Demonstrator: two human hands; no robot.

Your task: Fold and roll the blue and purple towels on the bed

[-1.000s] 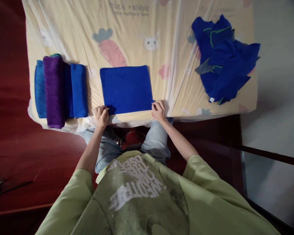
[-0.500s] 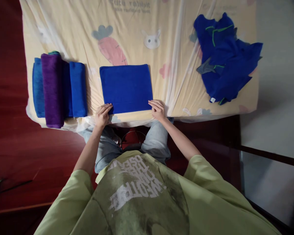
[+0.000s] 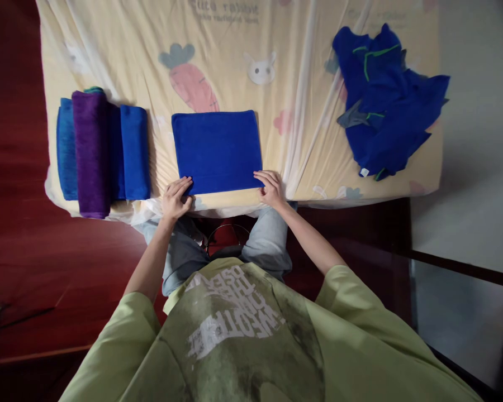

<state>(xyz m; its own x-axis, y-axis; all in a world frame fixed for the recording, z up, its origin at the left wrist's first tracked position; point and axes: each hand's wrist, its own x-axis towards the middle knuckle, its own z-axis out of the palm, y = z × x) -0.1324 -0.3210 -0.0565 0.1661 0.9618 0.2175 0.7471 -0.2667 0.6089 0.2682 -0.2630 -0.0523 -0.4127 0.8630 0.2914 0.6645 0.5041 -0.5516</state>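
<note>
A blue cloth, folded into a flat rectangle, lies on the pale yellow sheet close to its front edge. At the cloth's lower left corner is my left hand, its fingertips on the cloth and its thumb apart below them. My right hand touches the lower right corner with its fingertips, fingers stretched out. Neither hand is wrapped round anything.
Rolled or folded cloths, one purple and others blue, sit at the left of the yellow sheet. A crumpled blue garment with green trim lies at the right.
The thumb of my left hand has spread away from the fingers at the lower left corner. My right hand and the folded blue cloth look nearly unchanged.
</note>
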